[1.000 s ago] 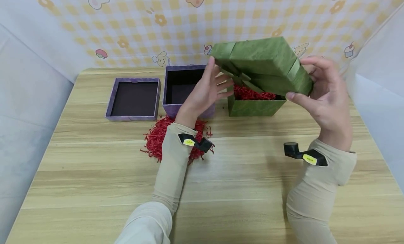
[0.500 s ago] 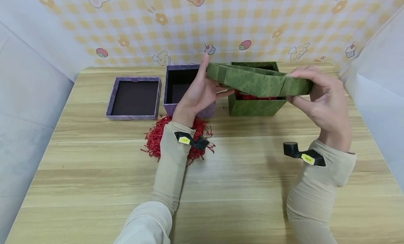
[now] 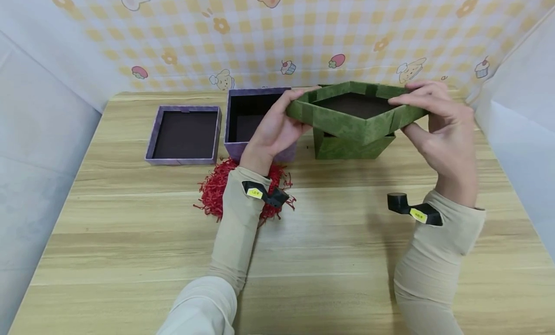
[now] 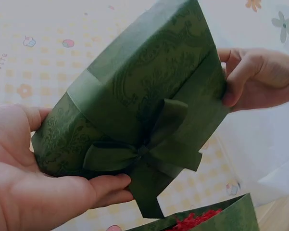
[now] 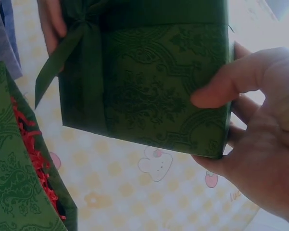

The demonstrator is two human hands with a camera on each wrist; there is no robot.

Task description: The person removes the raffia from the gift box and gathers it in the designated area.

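Both hands hold a green patterned box lid (image 3: 338,122) in the air, hollow side up with its dark inside showing in the head view. My left hand (image 3: 275,132) grips its left corner, thumb on the near rim and fingers underneath. At the opposite corner my right hand (image 3: 448,127) pinches the lid between thumb and fingers. A green ribbon bow (image 4: 144,151) hangs on the lid's underside in the left wrist view. Below the lid stands the open green box (image 3: 353,149), largely covered by it in the head view; red shredded paper (image 5: 38,168) shows inside it in the right wrist view.
An open purple box (image 3: 230,125) with a dark inside stands left of the green box, partly behind my left hand. Its lid (image 3: 181,162) lies hollow side up farther left. A heap of red shredded paper (image 3: 212,193) lies in front, partly under my left forearm.
The green lid has been turned over: its bowed outside faced up at an angle, now its hollow inside does. The left fingers have closed round its corner, and the right grip has shifted.
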